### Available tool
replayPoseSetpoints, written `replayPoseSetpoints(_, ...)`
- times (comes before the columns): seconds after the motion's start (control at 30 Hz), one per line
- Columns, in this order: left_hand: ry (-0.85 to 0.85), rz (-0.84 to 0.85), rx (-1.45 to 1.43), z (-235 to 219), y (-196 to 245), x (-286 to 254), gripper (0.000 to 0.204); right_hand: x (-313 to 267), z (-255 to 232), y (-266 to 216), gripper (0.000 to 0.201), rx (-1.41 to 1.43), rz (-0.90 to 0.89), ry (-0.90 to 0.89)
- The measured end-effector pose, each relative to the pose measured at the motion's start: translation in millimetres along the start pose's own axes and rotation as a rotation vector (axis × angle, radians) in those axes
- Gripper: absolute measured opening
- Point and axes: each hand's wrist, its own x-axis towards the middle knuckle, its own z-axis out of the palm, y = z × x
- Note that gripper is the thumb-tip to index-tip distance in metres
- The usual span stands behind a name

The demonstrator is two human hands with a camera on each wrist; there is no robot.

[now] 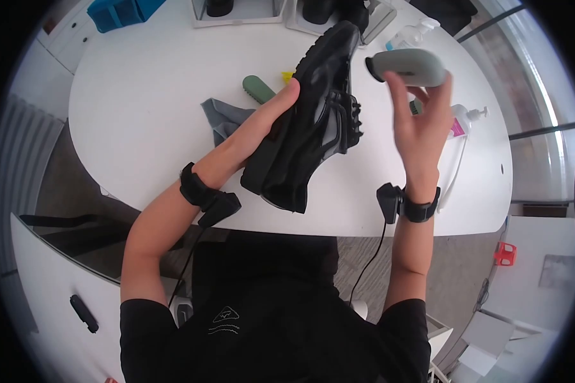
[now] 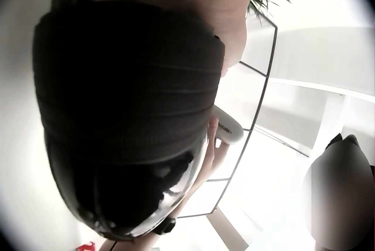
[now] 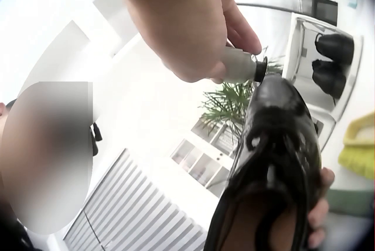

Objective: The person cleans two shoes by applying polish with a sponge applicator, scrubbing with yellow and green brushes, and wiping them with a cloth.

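My left hand [image 1: 276, 113] grips a glossy black leather shoe [image 1: 322, 108] by its sole side, thumb along the sole edge and the other fingers hidden behind. The shoe is held up over the table with its toe pointing away; laces face right. My right hand [image 1: 421, 124] holds a grey-green, rounded electric shoe polisher [image 1: 410, 67] with a black round head. In the head view the polisher is to the right of the toe. The right wrist view shows the black head close by the shoe's toe [image 3: 278, 95].
On the white table [image 1: 153, 115] lie a green brush [image 1: 257, 88], a grey cloth [image 1: 227, 118] and something yellow [image 1: 287, 77]. Pump bottles [image 1: 416, 32] stand at the right. Boxes with black shoes [image 1: 236, 20] and a blue container [image 1: 124, 14] sit at the back.
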Motion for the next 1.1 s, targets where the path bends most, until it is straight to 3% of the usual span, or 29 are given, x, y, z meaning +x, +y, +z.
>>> replayPoseSetpoints(0.07,-0.017,-0.004,-0.068,-7,2,6,0.074,4,1,-4,0.038,0.143,0.072,0.092)
replayPoseSetpoints(0.2,0.038,0.046,-0.011,-10,3,7,0.074,-8,11,-21,0.041,0.094,-0.059,-0.091)
replayPoseSetpoints(0.3,0.090,0.077,0.007,-7,0,10,0.076,-12,29,-17,0.041,0.218,0.041,-0.061)
replayPoseSetpoints(0.37,0.102,0.091,-0.009,-7,-3,13,0.077,-14,33,-22,0.041,0.204,-0.015,-0.087)
replayPoseSetpoints(0.47,0.103,0.220,0.014,-16,-6,22,0.078,-19,33,-32,0.047,0.145,-0.148,-0.241)
replayPoseSetpoints(0.53,0.192,0.293,0.083,-29,-12,32,0.076,-29,33,-44,0.052,0.171,-0.242,-0.358)
replayPoseSetpoints(0.57,0.205,0.285,0.068,-35,-14,32,0.076,-37,33,-52,0.057,0.196,-0.339,-0.462)
replayPoseSetpoints(0.63,0.170,0.218,-0.022,-38,-6,27,0.075,-65,25,-71,0.056,0.317,-0.240,-0.622)
replayPoseSetpoints(0.7,0.197,0.163,-0.112,-37,3,19,0.074,-93,24,-78,0.047,0.360,-0.340,-0.820)
replayPoseSetpoints(0.8,0.270,0.215,-0.140,-37,16,8,0.074,-104,18,-78,0.036,0.330,-0.487,-0.875)
replayPoseSetpoints(0.83,-0.028,0.174,-0.234,-54,23,8,0.067,-98,16,-77,0.036,0.331,-0.482,-0.879)
replayPoseSetpoints(0.9,-0.336,0.129,-0.323,-61,16,15,0.062,-74,11,-74,0.039,0.307,-0.527,-0.677)
replayPoseSetpoints(0.97,0.168,0.166,-0.161,-47,-3,28,0.079,-66,16,-72,0.035,0.299,-0.486,-0.607)
replayPoseSetpoints(1.1,0.210,0.276,0.027,-31,-7,23,0.089,-42,25,-50,0.045,0.270,-0.520,-0.616)
